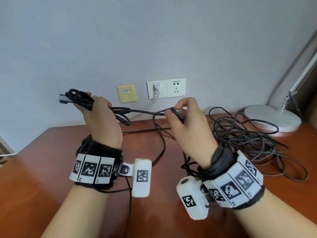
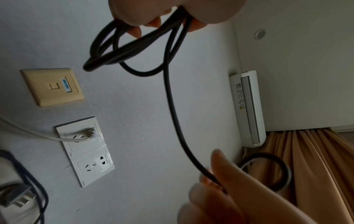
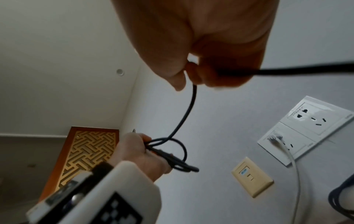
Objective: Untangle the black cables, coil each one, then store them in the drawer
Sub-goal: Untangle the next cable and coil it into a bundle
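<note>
Nearest me, both wrists are up over the desk (image 1: 51, 169), each w/ a strap of black-and-white marker tags. My left hand (image 1: 101, 121) is closed round a bundle of loops of a black cable (image 1: 137, 111); the grey plug (image 1: 63, 99) sticks out past the fingers on the left side. From the left wrist cam the loops hang under the curled fingers (image 2: 137, 31). My right hand (image 1: 187, 121) pinches the same cable btwn thumb and fingertips, so the run hangs slack btwn the two hands, above the desk. A loose length drops from the right hand to the desktop.

Further back, right of my right hand, a tangled pile of cables (image 1: 253, 143) lies on the desk, just beside the round white lamp base (image 1: 274, 117). Drawer isn't in view.

On the wall behind: a beige data socket (image 1: 127, 93), and a white double outlet (image 1: 166, 88) w/ a white plug (image 1: 157, 86) in its left half, cord trailing down.
</note>
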`<state>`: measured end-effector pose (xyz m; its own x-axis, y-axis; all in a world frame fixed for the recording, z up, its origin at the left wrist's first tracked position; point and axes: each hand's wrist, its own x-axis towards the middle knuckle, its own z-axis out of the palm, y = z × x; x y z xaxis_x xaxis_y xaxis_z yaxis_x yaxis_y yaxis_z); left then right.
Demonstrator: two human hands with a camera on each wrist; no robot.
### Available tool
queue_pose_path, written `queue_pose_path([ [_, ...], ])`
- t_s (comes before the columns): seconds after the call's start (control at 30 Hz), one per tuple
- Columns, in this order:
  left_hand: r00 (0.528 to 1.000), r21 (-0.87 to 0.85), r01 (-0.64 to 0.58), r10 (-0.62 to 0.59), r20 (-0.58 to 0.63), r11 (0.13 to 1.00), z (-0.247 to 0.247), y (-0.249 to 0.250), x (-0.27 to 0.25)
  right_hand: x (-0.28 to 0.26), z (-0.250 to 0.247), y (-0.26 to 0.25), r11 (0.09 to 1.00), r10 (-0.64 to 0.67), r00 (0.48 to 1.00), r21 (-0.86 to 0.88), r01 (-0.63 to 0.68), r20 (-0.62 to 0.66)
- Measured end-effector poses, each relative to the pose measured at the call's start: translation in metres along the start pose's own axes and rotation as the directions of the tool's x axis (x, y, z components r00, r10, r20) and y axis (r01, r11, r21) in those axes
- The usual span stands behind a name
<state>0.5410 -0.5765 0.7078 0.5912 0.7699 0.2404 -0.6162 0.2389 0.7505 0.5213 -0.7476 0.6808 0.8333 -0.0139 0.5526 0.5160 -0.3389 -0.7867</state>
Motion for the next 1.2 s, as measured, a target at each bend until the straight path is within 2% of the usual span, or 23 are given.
queue_pose_path([
  [0.1, 0.994, 0.01, -0.02, 0.021, -0.105, 1.0, -0.006, 0.006, 0.015, 0.001, -0.008, 0.001, 1.0, 0.03, 0.999, -0.003, -0.031, -0.025],
  [0.2, 0.976, 0.068, -0.05, 0.063, -0.21, 0.996, -0.016, 0.01, 0.034, 0.003, -0.014, 0.004, 0.992, -0.054, 0.996, -0.119, 0.045, -0.075],
  [0.3, 0.968, 0.121, -0.054, 0.082, -0.238, 0.991, -0.023, 0.007, 0.046, 0.002, -0.014, 0.004, 0.977, -0.155, 0.988, -0.144, 0.155, 0.007],
  [0.43, 0.967, 0.095, 0.069, -0.043, -0.249, 0.993, -0.031, 0.003, 0.062, -0.001, -0.015, 0.005, 0.939, -0.3, 0.942, -0.126, 0.319, 0.147],
  [0.53, 0.961, 0.14, 0.066, -0.025, -0.277, 0.988, -0.035, 0.003, 0.069, -0.001, -0.014, 0.007, 0.944, -0.302, 0.937, -0.081, 0.319, 0.174],
  [0.67, 0.955, 0.117, 0.085, -0.047, -0.294, 0.99, -0.034, 0.003, 0.071, 0.0, -0.011, 0.009, 0.919, -0.375, 0.924, -0.103, 0.381, 0.077],
  [0.8, 0.96, 0.085, 0.095, -0.069, -0.271, 0.992, -0.024, -0.001, 0.05, 0.003, -0.008, 0.015, 0.942, -0.31, 0.95, -0.147, 0.301, -0.046],
  [0.9, 0.979, -0.084, 0.097, -0.11, -0.17, 0.992, -0.009, -0.006, 0.02, 0.014, -0.011, 0.028, 0.965, -0.211, 0.964, -0.191, 0.178, -0.165],
  [1.03, 0.989, -0.255, 0.137, -0.118, 0.088, 0.957, 0.004, -0.015, -0.019, 0.024, -0.019, 0.044, 0.968, -0.122, 0.962, -0.244, 0.061, -0.243],
  [1.13, 0.968, -0.344, 0.173, -0.095, 0.231, 0.923, 0.008, -0.018, -0.031, 0.02, -0.018, 0.042, 0.94, -0.201, 0.95, -0.32, 0.119, -0.238],
  [1.2, 0.936, -0.371, 0.233, -0.104, 0.335, 0.899, 0.005, -0.02, -0.032, 0.017, -0.013, 0.038, 0.903, -0.271, 0.943, -0.391, 0.179, -0.194],
])
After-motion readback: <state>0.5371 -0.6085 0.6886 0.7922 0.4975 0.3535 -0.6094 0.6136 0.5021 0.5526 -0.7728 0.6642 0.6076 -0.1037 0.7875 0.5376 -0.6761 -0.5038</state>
